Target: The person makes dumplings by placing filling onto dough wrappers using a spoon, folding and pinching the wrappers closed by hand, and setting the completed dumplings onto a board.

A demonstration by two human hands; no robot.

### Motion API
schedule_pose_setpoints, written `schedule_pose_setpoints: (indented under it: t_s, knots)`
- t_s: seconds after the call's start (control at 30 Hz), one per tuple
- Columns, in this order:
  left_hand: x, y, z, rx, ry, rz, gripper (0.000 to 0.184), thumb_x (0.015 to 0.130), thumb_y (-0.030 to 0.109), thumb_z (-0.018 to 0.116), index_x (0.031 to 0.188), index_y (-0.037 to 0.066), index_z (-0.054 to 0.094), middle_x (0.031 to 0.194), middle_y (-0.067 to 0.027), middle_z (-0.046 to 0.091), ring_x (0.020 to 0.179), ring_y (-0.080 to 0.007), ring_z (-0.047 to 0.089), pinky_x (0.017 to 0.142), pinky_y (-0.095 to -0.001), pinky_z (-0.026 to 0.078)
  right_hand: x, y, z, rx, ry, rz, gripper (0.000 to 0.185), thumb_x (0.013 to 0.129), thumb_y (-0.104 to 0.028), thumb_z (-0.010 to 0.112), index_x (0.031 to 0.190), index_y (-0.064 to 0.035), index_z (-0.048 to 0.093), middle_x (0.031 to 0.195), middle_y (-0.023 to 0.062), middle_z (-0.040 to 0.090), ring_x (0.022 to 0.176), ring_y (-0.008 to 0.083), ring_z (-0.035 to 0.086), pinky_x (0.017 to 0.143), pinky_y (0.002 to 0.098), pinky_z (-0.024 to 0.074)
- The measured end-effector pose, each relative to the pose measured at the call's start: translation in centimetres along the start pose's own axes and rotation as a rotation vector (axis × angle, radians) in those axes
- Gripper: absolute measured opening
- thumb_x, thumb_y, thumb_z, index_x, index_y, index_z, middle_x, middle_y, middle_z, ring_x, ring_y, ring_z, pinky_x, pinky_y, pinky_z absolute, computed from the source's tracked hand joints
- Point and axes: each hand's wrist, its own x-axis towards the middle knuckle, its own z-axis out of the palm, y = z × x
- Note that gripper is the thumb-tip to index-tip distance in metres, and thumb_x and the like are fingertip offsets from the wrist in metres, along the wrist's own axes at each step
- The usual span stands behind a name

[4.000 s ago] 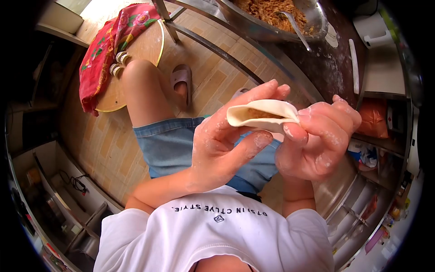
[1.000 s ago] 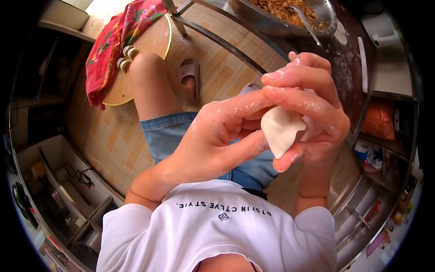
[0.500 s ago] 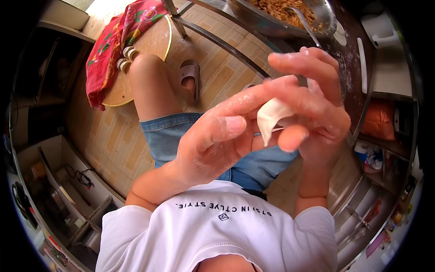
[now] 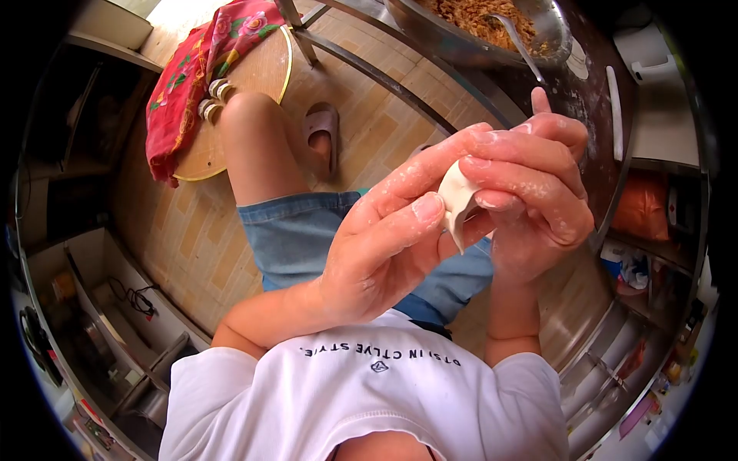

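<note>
A small folded piece of white dough [image 4: 457, 201], like a dumpling wrapper, is held between my two hands above my lap. My left hand [image 4: 384, 238] pinches its left edge with the thumb and fingers. From the other side, my right hand [image 4: 538, 180] presses the dough with curled fingers and thumb, one finger pointing up and away. Flour dusts both hands. Whether filling lies inside the dough cannot be seen. Beyond the hands stands a metal bowl [image 4: 557, 34] of orange-brown filling [image 4: 480, 23], with a spoon [image 4: 516, 46] resting in it.
A dark table [image 4: 596, 115] with flour smears carries the bowl and a white rod [image 4: 615, 111]. On the tiled floor side, a round board [image 4: 261, 77] lies partly under a red floral cloth [image 4: 184, 92]. Shelves [image 4: 653, 257] stand at right, an open cabinet [image 4: 100, 307] at left.
My left thumb has come in onto the dough's edge. The right fingers have curled closer round it, and the dough looks more folded over.
</note>
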Motion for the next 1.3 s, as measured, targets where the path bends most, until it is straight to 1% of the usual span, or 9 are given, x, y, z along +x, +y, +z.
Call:
schedule_pose_setpoints:
  t_s: [0.17,0.27,0.43,0.6,0.83,0.9,1.07,1.13,1.3]
  knots:
    - [-0.1,1.0,-0.4,0.082,-0.055,-0.084,0.057,0.088,0.021,0.045,0.137,0.003,0.022,0.133,-0.014,0.037,0.126,-0.0234,0.036,0.105,-0.0397,0.029,-0.1,0.8,0.3,0.105,0.045,0.014,0.033,0.078,-0.04,0.061,0.076,-0.0082,0.068,0.085,0.0014,0.065,0.089,0.019,0.048,0.094,0.0425,0.0384]
    - [0.1,0.5,-0.3,0.016,-0.008,-0.097,0.056,0.087,0.02,0.046,0.136,0.003,0.024,0.132,-0.0139,0.038,0.122,-0.0231,0.041,0.103,-0.0374,0.032,-0.3,1.0,-0.2,0.04,0.038,-0.015,0.036,0.077,-0.043,0.06,0.078,-0.008,0.068,0.085,0.0019,0.065,0.09,0.0191,0.049,0.093,0.0424,0.0385]
    - [0.1,0.8,-0.5,0.081,0.005,-0.103,0.056,0.09,0.031,0.049,0.134,0.003,0.029,0.13,-0.0114,0.042,0.119,-0.0191,0.043,0.1,-0.0361,0.037,-0.5,1.3,0.0,0.036,0.085,0.011,0.037,0.076,-0.045,0.059,0.079,-0.0093,0.069,0.087,0.0013,0.066,0.088,0.0181,0.049,0.093,0.0416,0.0374]
    - [0.1,-0.2,-0.3,0.007,0.071,-0.062,0.053,0.091,0.027,0.048,0.134,0.003,0.029,0.129,-0.0116,0.043,0.12,-0.0204,0.043,0.102,-0.0377,0.035,-1.1,0.7,-0.2,-0.03,0.161,0.082,0.029,0.071,-0.042,0.064,0.081,-0.0155,0.071,0.087,-0.0057,0.067,0.085,0.0139,0.045,0.093,0.0346,0.0345]
    - [0.3,-0.3,-0.3,0.034,0.082,-0.042,0.051,0.091,0.026,0.048,0.134,0.003,0.031,0.128,-0.0127,0.044,0.119,-0.0209,0.044,0.099,-0.037,0.038,-2.2,1.2,-1.0,-0.099,0.155,0.081,0.029,0.074,-0.043,0.062,0.083,-0.0171,0.071,0.084,-0.0062,0.067,0.088,0.0138,0.045,0.095,0.0383,0.0327]
    - [0.5,0.0,-0.4,0.096,0.075,-0.037,0.051,0.091,0.027,0.049,0.133,0.003,0.033,0.126,-0.0122,0.047,0.116,-0.0203,0.047,0.096,-0.0357,0.041,-1.2,0.8,0.0,-0.009,0.254,0.119,0.027,0.073,-0.042,0.062,0.083,-0.0181,0.071,0.086,-0.0071,0.066,0.086,0.0133,0.045,0.097,0.0383,0.0317]
    - [0.2,1.7,-0.3,0.234,0.066,-0.161,0.045,0.091,0.025,0.051,0.127,0.0,0.043,0.112,-0.0112,0.057,0.1,-0.0146,0.054,0.086,-0.0282,0.044,-0.7,1.4,-2.1,-0.039,0.032,-0.062,0.031,0.068,-0.046,0.063,0.08,-0.0185,0.071,0.088,-0.0081,0.064,0.087,0.0147,0.044,0.094,0.0391,0.0343]
    - [0.4,2.9,0.2,0.265,0.028,-0.242,0.072,0.09,0.054,0.031,0.128,-0.007,0.038,0.119,-0.017,0.051,0.109,-0.0214,0.053,0.088,-0.0309,0.046,-0.4,1.2,-2.1,-0.021,-0.003,-0.035,0.03,0.067,-0.046,0.064,0.076,-0.018,0.07,0.086,-0.008,0.063,0.086,0.0162,0.045,0.093,0.0405,0.0363]
    - [-0.5,4.5,1.8,0.302,0.047,-0.365,0.09,0.084,0.067,0.013,0.127,-0.007,0.039,0.124,-0.0198,0.048,0.111,-0.0249,0.051,0.095,-0.0341,0.04,0.6,-0.2,-2.7,-0.02,-0.206,-0.13,0.031,0.07,-0.047,0.062,0.07,-0.0163,0.067,0.08,-0.0031,0.057,0.085,0.0187,0.046,0.093,0.0445,0.0392]
